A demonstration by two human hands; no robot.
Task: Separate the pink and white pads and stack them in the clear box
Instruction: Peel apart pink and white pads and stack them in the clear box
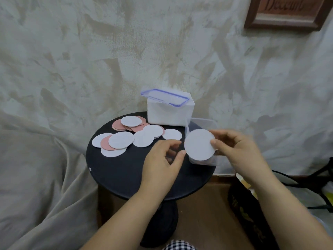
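A round white pad (198, 144) is held up over the clear box (201, 123) at the right edge of the small black round table (126, 170). My right hand (236, 150) pinches the pad at its right rim with thumb and fingers. My left hand (164, 159) hovers just left of the pad, fingers loosely curled, its fingertip close to the pad's left rim. Several white pads (120, 139) and pink pads (119, 125) lie mixed and overlapping on the table's far left half. The box's inside is mostly hidden behind the held pad.
A white container (169, 114) stands at the table's back edge with a clear blue-rimmed lid (164, 96) lying on top. Grey-green cloth drapes behind and to the left. A dark bag and cables (306, 186) lie on the floor at the right.
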